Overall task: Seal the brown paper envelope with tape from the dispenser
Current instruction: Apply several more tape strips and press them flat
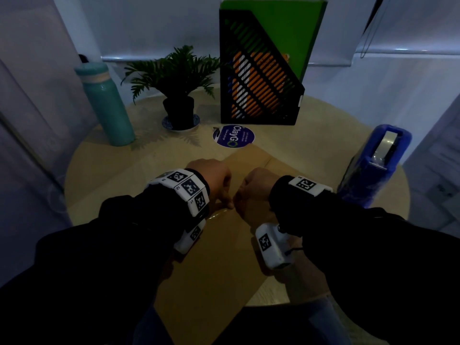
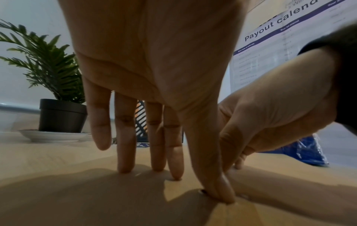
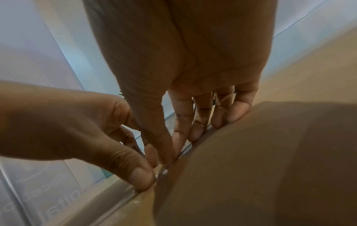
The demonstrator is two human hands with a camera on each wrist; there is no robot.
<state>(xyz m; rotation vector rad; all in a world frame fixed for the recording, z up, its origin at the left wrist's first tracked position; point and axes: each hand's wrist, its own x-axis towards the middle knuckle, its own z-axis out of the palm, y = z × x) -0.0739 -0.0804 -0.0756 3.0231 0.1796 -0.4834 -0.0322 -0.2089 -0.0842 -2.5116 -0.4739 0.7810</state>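
Note:
The brown paper envelope (image 1: 224,257) lies flat on the round wooden table (image 1: 124,170). Both hands meet over its middle. My left hand (image 1: 216,183) has straight fingers set on the paper (image 2: 96,198), and its thumb (image 2: 218,194) presses a clear tape strip (image 3: 164,172) along the envelope (image 3: 251,168). My right hand (image 1: 249,192) touches the same line, thumb and fingertips (image 3: 195,136) down on the tape beside the left thumb (image 3: 142,178). The blue tape dispenser (image 1: 373,165) stands to the right, away from both hands.
A teal bottle (image 1: 107,103), a potted plant on a saucer (image 1: 179,95) and a black file holder with green folders (image 1: 258,78) line the back of the table. A round purple sticker (image 1: 234,135) lies behind the envelope. A printed calendar sheet (image 2: 280,30) hangs at right.

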